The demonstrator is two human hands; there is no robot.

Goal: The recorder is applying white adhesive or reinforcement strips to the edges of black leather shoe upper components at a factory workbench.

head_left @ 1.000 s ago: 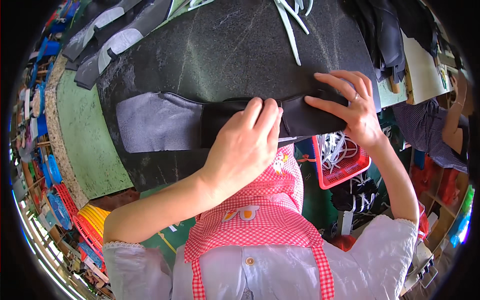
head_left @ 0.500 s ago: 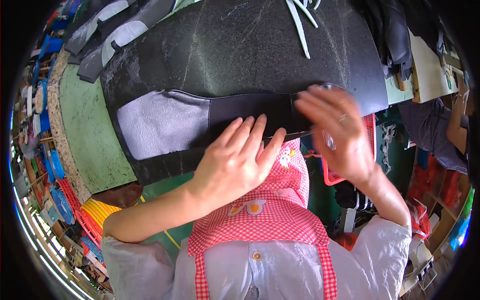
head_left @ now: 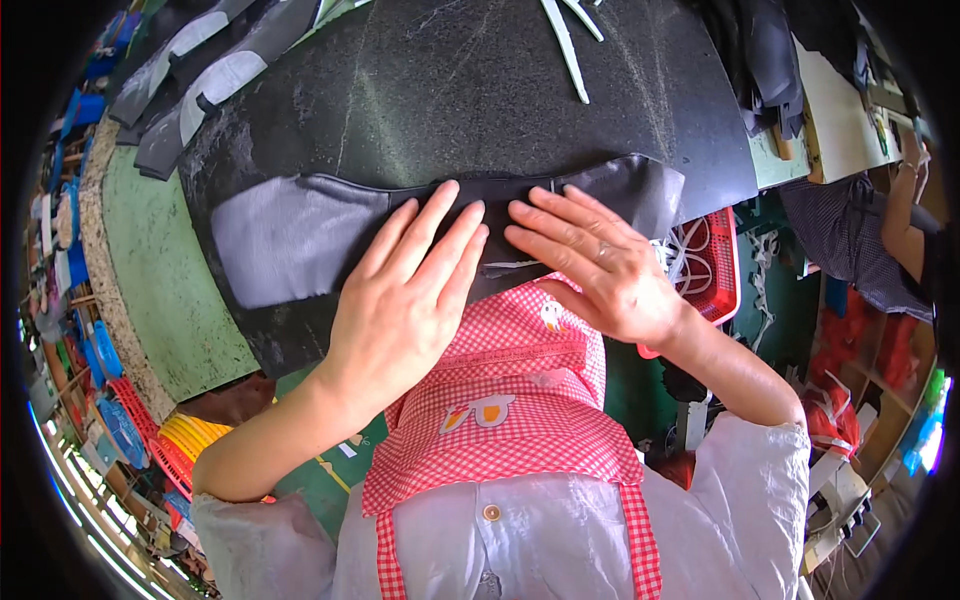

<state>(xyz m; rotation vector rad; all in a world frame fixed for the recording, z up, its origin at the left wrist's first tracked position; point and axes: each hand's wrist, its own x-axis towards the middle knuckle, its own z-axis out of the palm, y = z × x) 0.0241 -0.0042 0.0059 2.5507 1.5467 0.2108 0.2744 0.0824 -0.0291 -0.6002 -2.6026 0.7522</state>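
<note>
A long black leather-like piece point(head_left: 285, 240) lies across the near edge of the worn black work surface point(head_left: 480, 110). Its two ends are shiny, and a duller black section sits between them, with thin seam lines at the joins. My left hand point(head_left: 405, 290) rests on the middle section with fingers stretched out. Beside it, my right hand point(head_left: 600, 265) lies flat on the same piece, near the seam before the right end, fingers extended and the thumb partly hidden. Neither hand grips anything. A small pale strip of edge shows between the hands.
Dark cut pieces with light grey patches point(head_left: 215, 85) lie at the far left. Pale narrow strips point(head_left: 568, 55) are at the far middle, and more dark pieces point(head_left: 770, 60) hang together at the far right. A red basket point(head_left: 722, 270) holds white cords. Another person point(head_left: 860, 240) is at the right.
My right hand, blurred and raised over the right end before, has come down flat on the piece and closer to my left hand. The left fingers have spread and shifted left.
</note>
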